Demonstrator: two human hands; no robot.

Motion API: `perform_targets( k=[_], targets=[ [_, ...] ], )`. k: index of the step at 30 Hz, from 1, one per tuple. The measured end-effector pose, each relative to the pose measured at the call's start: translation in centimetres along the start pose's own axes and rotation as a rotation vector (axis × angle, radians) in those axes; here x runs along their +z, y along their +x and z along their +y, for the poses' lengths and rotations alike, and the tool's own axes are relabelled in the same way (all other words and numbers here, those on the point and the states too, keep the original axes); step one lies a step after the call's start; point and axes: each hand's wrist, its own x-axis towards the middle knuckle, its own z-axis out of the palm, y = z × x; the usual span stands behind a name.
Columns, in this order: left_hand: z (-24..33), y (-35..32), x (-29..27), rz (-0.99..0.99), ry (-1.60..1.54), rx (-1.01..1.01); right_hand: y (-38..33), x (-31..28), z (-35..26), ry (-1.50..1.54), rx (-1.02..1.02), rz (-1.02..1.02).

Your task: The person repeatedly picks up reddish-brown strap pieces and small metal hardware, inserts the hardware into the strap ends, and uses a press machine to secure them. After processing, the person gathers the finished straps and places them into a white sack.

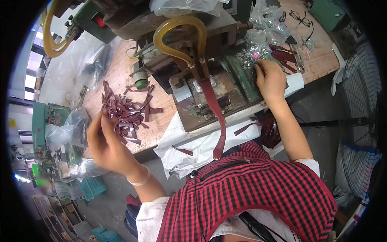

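Beside a pile of dark red straps [128,111] on the left of the table, my left hand [107,141] is closed, thumb and fingertips pinched at the end of one strap [103,105]. My right hand [271,82] reaches to a heap of small shiny metal pieces [246,59]; its fingers are bent together, and what they hold is too small to tell. Between my hands stands a press machine [189,90]. A long dark red strap [216,117] lies on its bed under the head, its wide end hanging over the front edge toward me.
A yellow hose [181,22] loops over the press. White sheeting [177,147] covers the table's front, with a loose strap piece [183,151] on it. More straps [271,131] lie by my right forearm. Eyeglasses [300,18] and plastic bags [270,24] sit back right. A fan [363,117] stands right.
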Motion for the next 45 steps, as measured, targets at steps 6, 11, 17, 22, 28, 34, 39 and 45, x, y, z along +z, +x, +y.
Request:
perform_targets(
  k=[6,11,17,22,28,34,39,45],
  targets=[
    [-14.2,0.2,5.1,-0.667,1.23,0.157,1.3,0.4,-1.6,0.159,0.166,-0.056],
    [-17.1,-2.8,7.3,-0.567,0.989,0.118,-1.1,-2.3,-0.6,0.18,0.223,0.014],
    [-14.9,-1.9,6.2,-0.417,0.784,0.162,-2.5,-5.4,-0.1,0.456,0.405,-0.037],
    [-13.4,-1.1,6.6,-0.309,0.276,-0.007,1.6,-6.2,-7.6,0.843,0.208,-0.269],
    [-13.5,-4.6,6.2,-0.372,-0.204,-0.392,2.3,-1.3,-12.5,1.078,0.211,-0.243],
    [-5.5,-4.3,6.6,-0.17,-0.345,-0.288,2.2,-2.2,-13.0,1.177,0.347,-0.252],
    [1.5,-3.2,5.5,-0.116,-0.466,0.236,3.4,-4.4,-15.0,1.282,0.489,-0.403],
    [3.9,-4.8,5.5,-0.537,-0.08,0.688,0.9,-6.3,-13.6,1.024,0.116,-0.342]
  ],
)
